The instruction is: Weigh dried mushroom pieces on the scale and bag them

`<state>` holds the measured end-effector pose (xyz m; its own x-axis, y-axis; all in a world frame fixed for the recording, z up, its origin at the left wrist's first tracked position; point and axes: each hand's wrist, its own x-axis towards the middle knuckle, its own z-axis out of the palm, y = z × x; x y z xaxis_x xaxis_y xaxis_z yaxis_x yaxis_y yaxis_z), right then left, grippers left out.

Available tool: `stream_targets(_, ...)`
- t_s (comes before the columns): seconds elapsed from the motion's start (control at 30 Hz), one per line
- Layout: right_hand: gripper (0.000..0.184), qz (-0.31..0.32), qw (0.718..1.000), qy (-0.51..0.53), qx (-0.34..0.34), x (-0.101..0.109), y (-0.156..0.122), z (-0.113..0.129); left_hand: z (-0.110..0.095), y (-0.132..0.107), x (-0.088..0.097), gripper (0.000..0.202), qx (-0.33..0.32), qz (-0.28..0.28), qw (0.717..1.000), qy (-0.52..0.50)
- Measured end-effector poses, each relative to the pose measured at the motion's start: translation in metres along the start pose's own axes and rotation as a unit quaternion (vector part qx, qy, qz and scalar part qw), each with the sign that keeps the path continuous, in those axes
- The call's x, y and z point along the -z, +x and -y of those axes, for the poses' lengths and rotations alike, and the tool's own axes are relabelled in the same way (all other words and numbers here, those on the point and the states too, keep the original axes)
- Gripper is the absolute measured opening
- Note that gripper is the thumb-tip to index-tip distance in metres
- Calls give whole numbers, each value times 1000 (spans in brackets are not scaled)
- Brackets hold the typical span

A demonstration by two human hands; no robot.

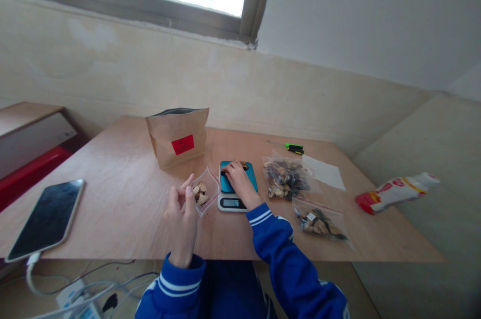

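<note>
My left hand point(181, 211) is raised over the plywood table point(120, 209), its fingertips at the edge of a small clear zip bag point(205, 191) holding tan dried pieces. Whether those fingers grip the bag, I cannot tell. My right hand point(240, 183) rests on the blue platform of a digital kitchen scale point(231, 203). Under its fingers lie brown dried pieces point(236, 164), partly hidden.
A brown paper bag with a red label point(177, 138) stands behind. To the right lie two zip bags of dark and tan pieces point(285, 178), a green-handled screwdriver point(295, 147) and white paper point(323, 172). A charging phone point(45, 220) lies left.
</note>
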<state>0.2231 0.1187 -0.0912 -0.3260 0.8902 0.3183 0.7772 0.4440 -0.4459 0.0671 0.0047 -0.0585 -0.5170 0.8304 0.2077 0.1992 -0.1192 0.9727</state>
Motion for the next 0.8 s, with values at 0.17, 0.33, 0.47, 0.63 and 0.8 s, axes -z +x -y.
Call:
stream_targets(0.17,23,-29,999,37,-17,12,-4,-1,0,-1,0,23,2,4,1000,0)
stream_targets(0.33,22,-89,992,91,-26,43,-10,22,-2,-1,-1,26,10,16,1000,20)
stream_targets(0.47,22,-118,984,130,-30,54,-11,35,1,2,-7,25,7,14,999,29)
stream_targets(0.63,20,-149,958,236,-65,50,-17,40,7,5,-12,25,15,6,1000,14)
stream_targets(0.8,19,-63,920,387,7,58,-21,65,4,6,-11,26,12,7,1000,-4)
